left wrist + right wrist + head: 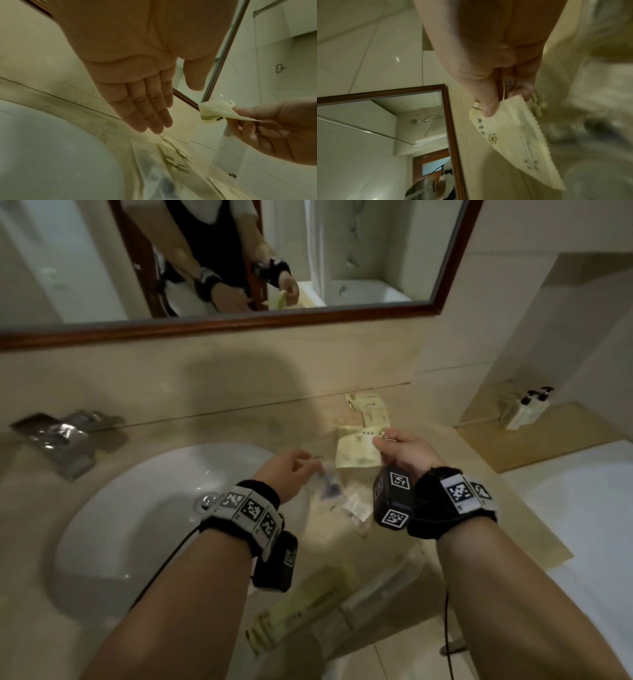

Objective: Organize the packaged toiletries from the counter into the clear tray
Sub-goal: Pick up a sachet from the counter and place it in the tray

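Observation:
My right hand (380, 440) pinches a pale yellow toiletry packet (358, 451) by its top edge between thumb and fingers (488, 106); the packet (513, 135) hangs above the counter. My left hand (305, 460) is flat and holds nothing, its fingers (154, 121) straight above the clear tray (221, 148). Several small yellow packets (175, 152) lie inside the tray under those fingertips. In the head view the tray (383, 583) is blurred between my wrists. More yellow packets (368, 405) lie on the counter by the wall.
A white sink (137, 525) sits left of the tray, with a chrome faucet (65, 440) behind it. Long yellow packets (298, 611) lie near the counter's front edge. Pump bottles (524, 409) stand on a side shelf at the right. A framed mirror (239, 320) hangs above.

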Action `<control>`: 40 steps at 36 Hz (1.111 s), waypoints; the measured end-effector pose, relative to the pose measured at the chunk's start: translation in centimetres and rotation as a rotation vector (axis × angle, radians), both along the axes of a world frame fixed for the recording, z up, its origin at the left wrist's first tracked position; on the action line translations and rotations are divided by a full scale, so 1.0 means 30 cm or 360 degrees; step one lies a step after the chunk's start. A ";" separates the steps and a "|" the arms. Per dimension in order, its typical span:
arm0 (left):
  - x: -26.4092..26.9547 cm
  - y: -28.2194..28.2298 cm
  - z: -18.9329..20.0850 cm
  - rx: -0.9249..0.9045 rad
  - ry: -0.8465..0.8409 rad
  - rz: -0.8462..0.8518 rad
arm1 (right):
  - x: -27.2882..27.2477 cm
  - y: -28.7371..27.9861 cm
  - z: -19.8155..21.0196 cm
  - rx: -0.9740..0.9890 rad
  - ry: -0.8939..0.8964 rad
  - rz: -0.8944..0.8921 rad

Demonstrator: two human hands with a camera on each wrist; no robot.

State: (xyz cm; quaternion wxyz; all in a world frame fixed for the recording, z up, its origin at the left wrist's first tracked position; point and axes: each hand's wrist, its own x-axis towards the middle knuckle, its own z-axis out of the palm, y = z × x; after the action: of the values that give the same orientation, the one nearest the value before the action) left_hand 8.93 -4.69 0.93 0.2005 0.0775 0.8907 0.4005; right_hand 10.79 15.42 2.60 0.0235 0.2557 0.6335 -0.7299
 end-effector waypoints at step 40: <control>0.390 -1.546 0.062 -0.0025 0.0313 0.0943 | 0.094 -1.623 -0.033 0.0795 0.0124 0.1494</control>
State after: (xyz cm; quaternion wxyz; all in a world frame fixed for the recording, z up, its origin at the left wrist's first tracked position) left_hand 20.64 -51.08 2.79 -0.0114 -0.1486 0.8928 0.4251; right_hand 13.60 -33.26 1.62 0.2625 -0.0847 0.8346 -0.4768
